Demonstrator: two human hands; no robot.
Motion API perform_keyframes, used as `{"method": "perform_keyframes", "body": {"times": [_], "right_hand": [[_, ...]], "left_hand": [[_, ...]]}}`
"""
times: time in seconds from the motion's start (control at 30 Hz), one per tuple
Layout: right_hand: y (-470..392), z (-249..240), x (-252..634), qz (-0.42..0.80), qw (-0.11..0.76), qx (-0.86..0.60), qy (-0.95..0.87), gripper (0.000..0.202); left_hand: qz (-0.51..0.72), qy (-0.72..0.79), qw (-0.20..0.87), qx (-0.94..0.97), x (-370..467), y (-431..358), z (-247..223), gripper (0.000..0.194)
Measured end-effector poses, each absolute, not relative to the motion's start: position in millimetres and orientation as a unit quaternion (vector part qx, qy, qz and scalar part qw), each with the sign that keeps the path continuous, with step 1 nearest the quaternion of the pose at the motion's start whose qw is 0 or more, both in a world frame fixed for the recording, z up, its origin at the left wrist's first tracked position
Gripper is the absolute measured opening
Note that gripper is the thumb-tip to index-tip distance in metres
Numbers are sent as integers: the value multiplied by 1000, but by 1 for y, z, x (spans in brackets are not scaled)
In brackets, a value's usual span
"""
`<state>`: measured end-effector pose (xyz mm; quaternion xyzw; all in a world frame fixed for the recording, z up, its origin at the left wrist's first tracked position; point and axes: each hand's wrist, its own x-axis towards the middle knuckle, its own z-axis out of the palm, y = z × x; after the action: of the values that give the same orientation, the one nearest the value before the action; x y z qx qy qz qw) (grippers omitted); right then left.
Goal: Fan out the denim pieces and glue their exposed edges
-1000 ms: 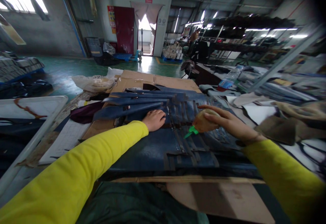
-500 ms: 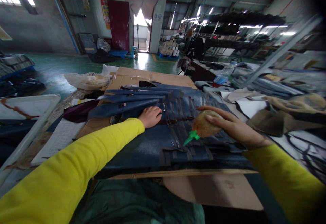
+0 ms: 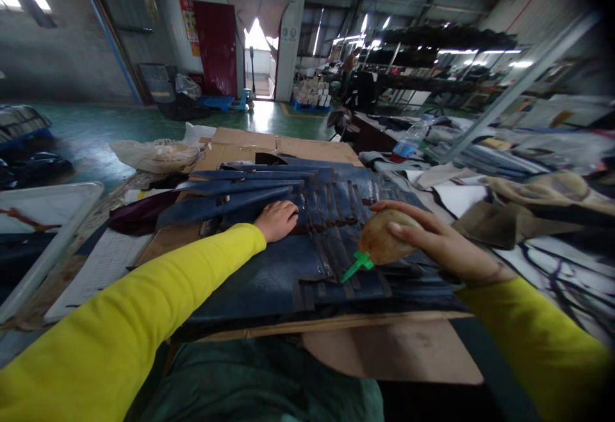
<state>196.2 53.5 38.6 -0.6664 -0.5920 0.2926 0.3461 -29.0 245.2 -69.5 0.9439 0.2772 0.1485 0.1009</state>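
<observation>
My right hand (image 3: 435,239) grips a tan squeeze bottle (image 3: 382,238) with a green nozzle (image 3: 354,266); the nozzle tip points down-left onto dark blue leather strips (image 3: 336,243) laid across a large dark blue leather sheet (image 3: 283,278). My left hand (image 3: 276,219) lies flat on the leather at the left ends of the strips, fingers together, pressing down. Both arms wear yellow sleeves. Longer blue leather pieces (image 3: 230,198) are stacked behind my left hand.
The leather rests on cardboard (image 3: 394,345) over a work table. A clear plastic bag (image 3: 154,153) lies at the far left, a white tray (image 3: 48,217) at the left edge, fabric scraps (image 3: 509,217) at the right. Racks and a doorway stand far behind.
The view has shifted slightly left and down. My right hand has drawn the bottle nozzle a little nearer along the strips. My left hand stays pressed on the leather.
</observation>
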Motion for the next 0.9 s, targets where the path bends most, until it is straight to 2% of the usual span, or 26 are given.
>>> {"method": "perform_keyframes", "body": {"times": [0.2,0.63,0.9], "right_hand": [[56,39,195,234,360,-672,-604,48],[45,44,187,233,339,-659,-630,45],[69,29,193,202,356,-649,-642,43]], "left_hand": [[147,274,109,944,-29,245,-68,26],[152,276,115,942,-29,245,-69,26],[149,276,118,942,-29,245,-69,27]]}}
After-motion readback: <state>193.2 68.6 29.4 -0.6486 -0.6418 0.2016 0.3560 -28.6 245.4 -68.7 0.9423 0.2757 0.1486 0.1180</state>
